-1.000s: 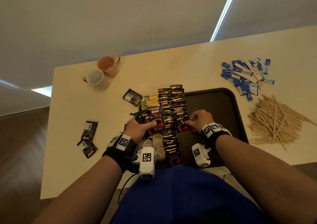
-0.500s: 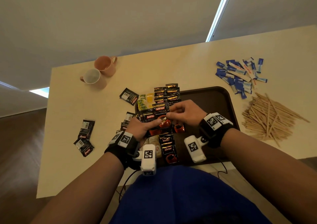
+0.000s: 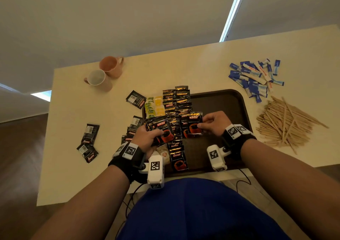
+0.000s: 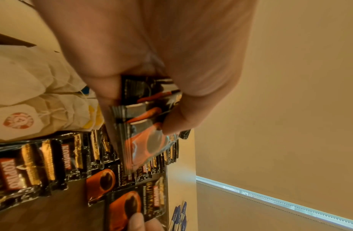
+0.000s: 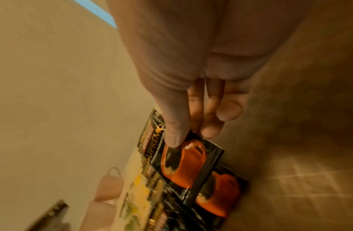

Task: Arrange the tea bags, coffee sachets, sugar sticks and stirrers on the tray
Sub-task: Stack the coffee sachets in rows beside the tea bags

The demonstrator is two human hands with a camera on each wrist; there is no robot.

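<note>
Tray: I see the dark brown tray (image 3: pixel 228 101) at centre frame; its left part carries overlapping rows of black coffee sachets (image 3: pixel 179 100), its right part is bare.
Tea bags: yellow-green tea bags (image 3: pixel 155 107) lie at the tray's upper-left corner; pale paper ones (image 3: pixel 163 154) sit at its lower left, just beside my left wrist.
Left hand: my left hand (image 3: pixel 147 138) curls round a fanned stack of sachets (image 3: pixel 161 129), thumb on top, over the tray's left edge.
Right hand: my right hand (image 3: pixel 214 123) pinches a single sachet (image 3: pixel 194 124) by its right edge, thumb and fingers closed on it, just above the sachet rows.
Sugar sticks: a blue-and-white sugar stick heap (image 3: pixel 254 77) lies off the tray, upper right.
Stirrers: the wooden stirrer pile (image 3: pixel 285 123) lies right of the tray.
Strays: loose sachets (image 3: pixel 88 142) lie at left on the table (image 3: pixel 184 68), another (image 3: pixel 135 99) near the tray corner.
Mugs: two pink mugs (image 3: pixel 104 73) touch, upper left.
</note>
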